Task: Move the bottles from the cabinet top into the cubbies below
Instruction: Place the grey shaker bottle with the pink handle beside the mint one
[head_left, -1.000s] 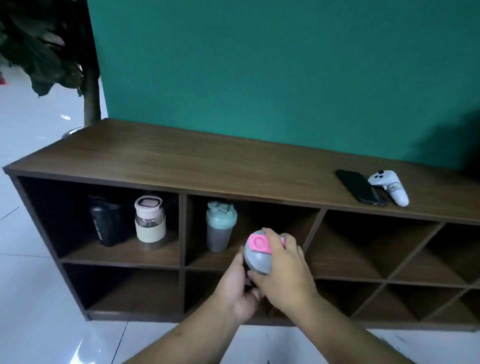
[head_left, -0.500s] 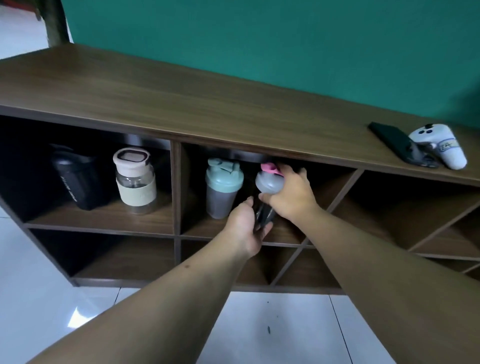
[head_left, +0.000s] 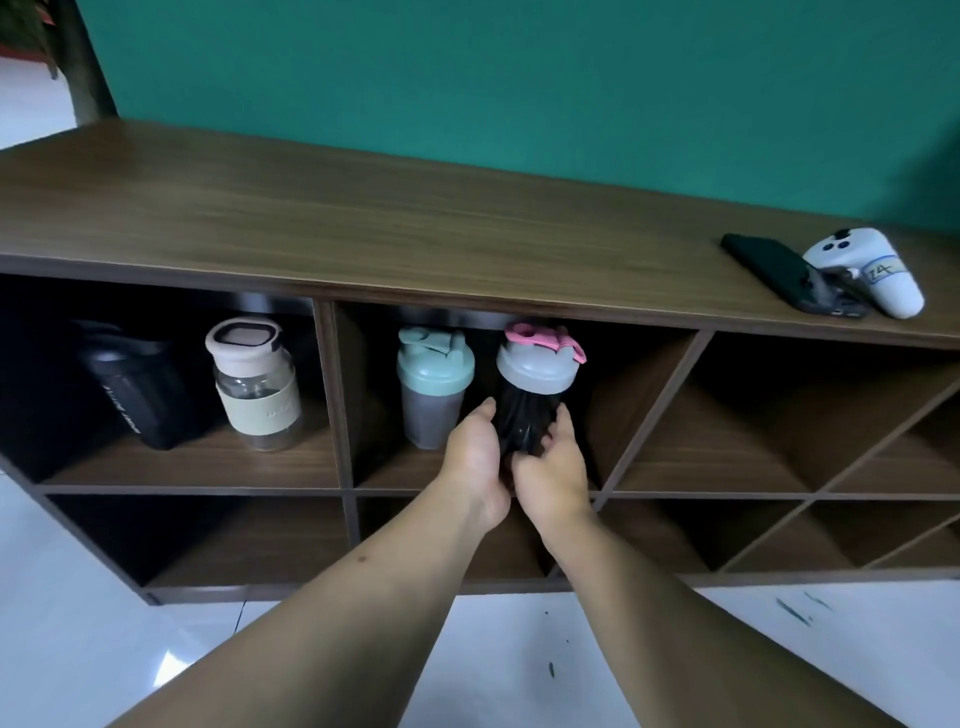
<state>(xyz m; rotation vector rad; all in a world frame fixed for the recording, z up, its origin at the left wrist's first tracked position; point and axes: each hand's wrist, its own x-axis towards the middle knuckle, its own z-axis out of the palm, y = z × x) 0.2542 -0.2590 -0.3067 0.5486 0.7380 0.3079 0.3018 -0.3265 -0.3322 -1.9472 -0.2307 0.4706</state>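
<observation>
Wall (head_left: 519, 93): green, behind the cabinet.
Cabinet (head_left: 363, 218): long wooden unit with a bare brown top and two rows of cubbies below; the right-hand cubbies have slanted dividers.
Floor (head_left: 78, 649): pale glossy tiles, a few dark specks at near right.
Left cubby (head_left: 182, 467): upper row, holds a black shaker (head_left: 130, 384) at left and a glass jar (head_left: 257, 387) with a cream lid and band at right.
Middle cubby (head_left: 639, 410): upper row, holds a teal shaker (head_left: 434, 384) at left and the pink shaker (head_left: 535, 384) just to its right, upright.
Pink shaker: grey lid with pink flip cap, dark body; its base is hidden behind the hands.
Left hand (head_left: 475, 457): fingers curled against the left side of the pink shaker's lower body.
Right hand (head_left: 553, 467): fingers cupped on its right side, so both hands clasp it low down.
Phone (head_left: 784, 273): dark, flat on the top at far right.
Controller (head_left: 862, 273): white, touching the phone's right edge.
</observation>
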